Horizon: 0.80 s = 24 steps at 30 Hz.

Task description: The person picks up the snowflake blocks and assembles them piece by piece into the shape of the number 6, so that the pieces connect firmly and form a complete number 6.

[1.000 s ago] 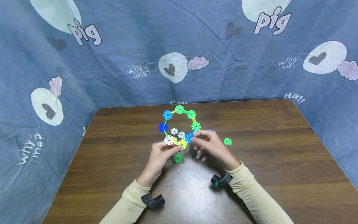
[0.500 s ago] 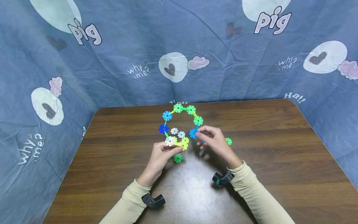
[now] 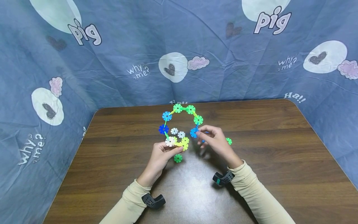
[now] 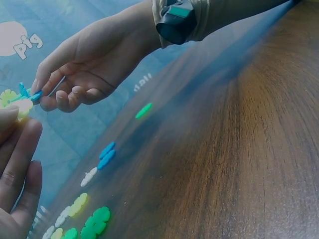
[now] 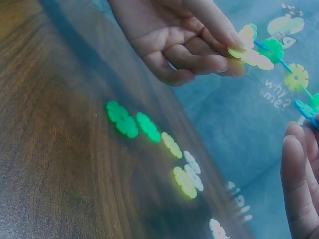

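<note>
A chain of interlocking snowflake discs, with green discs [image 3: 177, 108] at the top and a dark blue disc [image 3: 163, 129] at the left, bends into a nearly closed ring above the table. My left hand [image 3: 160, 155] pinches the yellow disc [image 3: 184, 146] at its lower end, thumb on top, beside a white disc [image 3: 169, 142]. At the other end, my right hand [image 3: 215, 140] pinches a light blue disc [image 3: 193, 133] between thumb and fingertip. A gap separates the two ends. In the right wrist view, the yellow disc [image 5: 256, 59] projects from the left hand's fingertips.
Loose discs lie on the brown table [image 3: 112, 174]: a green disc [image 3: 177, 158] near the left hand, white discs [image 3: 181, 134] beneath the ring, and a green disc [image 3: 229, 141] right of the right hand. Two blue discs [image 4: 106, 156] show in the left wrist view. A patterned blue cloth [image 3: 126, 37] hangs behind.
My right hand has moved right and slightly away with the blue disc, widening the gap to the yellow end. The ring has spread; my left hand has hardly moved.
</note>
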Available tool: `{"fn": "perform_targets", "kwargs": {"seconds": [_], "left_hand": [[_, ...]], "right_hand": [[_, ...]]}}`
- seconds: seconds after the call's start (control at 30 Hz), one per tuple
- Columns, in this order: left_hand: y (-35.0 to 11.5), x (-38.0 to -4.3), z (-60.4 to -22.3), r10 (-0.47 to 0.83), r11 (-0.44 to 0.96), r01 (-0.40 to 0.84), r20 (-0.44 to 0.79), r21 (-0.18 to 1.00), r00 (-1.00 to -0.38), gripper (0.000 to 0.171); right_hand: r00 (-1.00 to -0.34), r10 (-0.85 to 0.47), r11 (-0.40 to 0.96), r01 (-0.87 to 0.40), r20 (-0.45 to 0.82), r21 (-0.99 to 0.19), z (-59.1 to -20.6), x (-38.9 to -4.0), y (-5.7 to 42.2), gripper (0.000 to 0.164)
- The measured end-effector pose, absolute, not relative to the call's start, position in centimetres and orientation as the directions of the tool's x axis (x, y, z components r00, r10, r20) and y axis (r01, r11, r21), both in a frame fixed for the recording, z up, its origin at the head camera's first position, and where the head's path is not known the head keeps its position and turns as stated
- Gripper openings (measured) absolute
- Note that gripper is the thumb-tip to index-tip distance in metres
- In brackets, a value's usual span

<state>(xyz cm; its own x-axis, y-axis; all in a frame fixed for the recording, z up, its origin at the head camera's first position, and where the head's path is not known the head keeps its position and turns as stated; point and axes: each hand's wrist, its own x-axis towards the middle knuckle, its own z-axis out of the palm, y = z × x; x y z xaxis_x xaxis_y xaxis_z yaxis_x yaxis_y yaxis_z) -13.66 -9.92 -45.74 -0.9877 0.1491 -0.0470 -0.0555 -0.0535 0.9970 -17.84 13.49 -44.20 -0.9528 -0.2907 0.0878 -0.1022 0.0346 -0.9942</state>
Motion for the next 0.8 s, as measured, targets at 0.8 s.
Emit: {"fn": "perform_targets", "kwargs": {"seconds": [0.8], "left_hand": [[-9.94, -13.69, -45.73, 0.15, -0.039, -0.059, -0.052, 0.998, -0.987, 0.026]], "right_hand": [[-0.953, -0.295, 0.042, -0.093, 0.077, -0.995, -44.24, -17.89, 13.55, 0.022]]}}
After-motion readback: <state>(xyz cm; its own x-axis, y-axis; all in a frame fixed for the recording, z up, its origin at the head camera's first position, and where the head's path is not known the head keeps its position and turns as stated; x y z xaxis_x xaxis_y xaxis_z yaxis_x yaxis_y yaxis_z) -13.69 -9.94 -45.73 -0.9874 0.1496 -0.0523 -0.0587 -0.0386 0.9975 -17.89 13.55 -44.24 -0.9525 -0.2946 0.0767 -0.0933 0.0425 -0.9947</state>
